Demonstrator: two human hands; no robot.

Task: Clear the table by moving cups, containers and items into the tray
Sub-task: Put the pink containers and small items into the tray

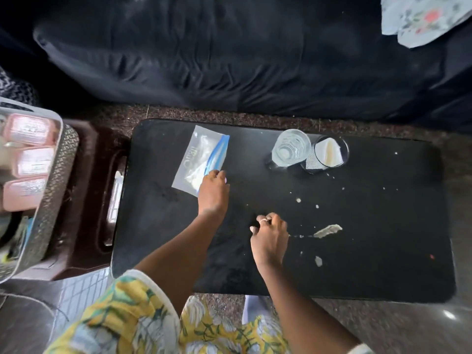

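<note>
The surface (383, 264) is dark and nearly cleared, with pale spills (328, 230) just right of the right hand. The tray (48, 175) stands well to the left of both hands, off the surface, already holding pink containers (30, 162). Two glasses (291, 148) stand touching, far beyond the right hand; one holds a folded white napkin (328, 150). The bag (201, 158) lies flat under the fingertips of the left hand (213, 192), whose fingers are together, pressing its near corner; I cannot tell whether they pinch it. The right hand (269, 238) is loosely curled, seemingly on nothing.

Risks, as I judge them: the slick bag may slide rather than lift, or slip out during the long carry left. A right sleeve or wrist could drag through the spills. The touching glasses could knock together and tip if one is grabbed carelessly.
</note>
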